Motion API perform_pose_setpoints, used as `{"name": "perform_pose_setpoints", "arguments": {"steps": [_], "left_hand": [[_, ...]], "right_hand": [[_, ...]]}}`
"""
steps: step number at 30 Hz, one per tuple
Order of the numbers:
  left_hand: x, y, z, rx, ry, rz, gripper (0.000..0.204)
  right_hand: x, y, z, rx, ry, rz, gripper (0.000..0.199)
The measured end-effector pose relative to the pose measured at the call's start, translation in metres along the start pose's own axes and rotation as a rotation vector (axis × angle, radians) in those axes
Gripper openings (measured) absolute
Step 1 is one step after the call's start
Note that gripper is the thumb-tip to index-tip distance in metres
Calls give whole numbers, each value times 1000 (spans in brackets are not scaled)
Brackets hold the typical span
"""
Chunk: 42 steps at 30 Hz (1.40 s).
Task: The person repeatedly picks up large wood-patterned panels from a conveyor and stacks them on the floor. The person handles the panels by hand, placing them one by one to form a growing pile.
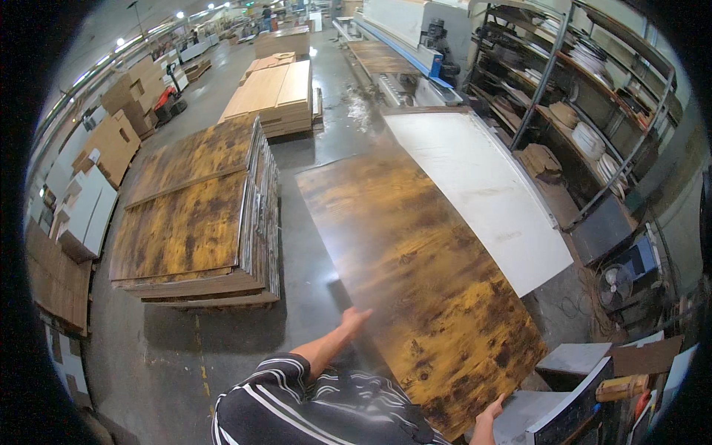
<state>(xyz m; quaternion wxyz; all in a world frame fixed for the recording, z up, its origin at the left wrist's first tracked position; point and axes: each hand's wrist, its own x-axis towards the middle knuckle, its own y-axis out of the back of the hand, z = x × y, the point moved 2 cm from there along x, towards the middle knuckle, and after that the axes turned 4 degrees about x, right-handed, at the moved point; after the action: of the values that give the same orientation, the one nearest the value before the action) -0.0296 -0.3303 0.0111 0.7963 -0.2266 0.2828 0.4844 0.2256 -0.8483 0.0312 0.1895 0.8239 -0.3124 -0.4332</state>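
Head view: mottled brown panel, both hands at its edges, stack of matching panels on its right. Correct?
Side is wrong: the head view shows the stack of matching panels left of the mottled brown panel. The rest holds.

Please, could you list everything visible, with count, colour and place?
Mottled panel: one, brown, centre.
White surface: one, white, right of centre.
Mottled stack: one, brown, left.
Pale stack: one, tan, upper left.
Machine: one, white and blue, top.
Shelving rack: one, grey, upper right.
Fan: one, grey, right.
Other boards: several, brown and white, far left.
Distant items: many, too small to tell.
Shirt: one, black with white stripes, bottom.
Left hand: one, bare, panel's left edge.
Right hand: one, bare, panel's near edge.
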Motion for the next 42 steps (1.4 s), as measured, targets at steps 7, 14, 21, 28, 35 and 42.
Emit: {"name": "perform_pose_setpoints", "arguments": {"steps": [7,14,21,28,35,42], "left_hand": [[14,63,77,-139,-141,95,14],[31,175,147,-346,-283,250,16],[72,270,172,-571,-344,377,19],[133,304,192,-831,-255,318,35],[204,340,266,-827,-238,512,58],[261,386,342,-810,-113,822,70]], "right_hand": [[-107,-81,-52,-95,179,-301,82],[-234,-225,-81,-81,283,-396,82],[-361,-347,-112,-208,471,-716,80],[-466,-458,-160,-270,618,-823,56],[-586,-620,-199,-324,811,-1032,33],[-713,-759,-204,-555,839,-1422,42]]}}
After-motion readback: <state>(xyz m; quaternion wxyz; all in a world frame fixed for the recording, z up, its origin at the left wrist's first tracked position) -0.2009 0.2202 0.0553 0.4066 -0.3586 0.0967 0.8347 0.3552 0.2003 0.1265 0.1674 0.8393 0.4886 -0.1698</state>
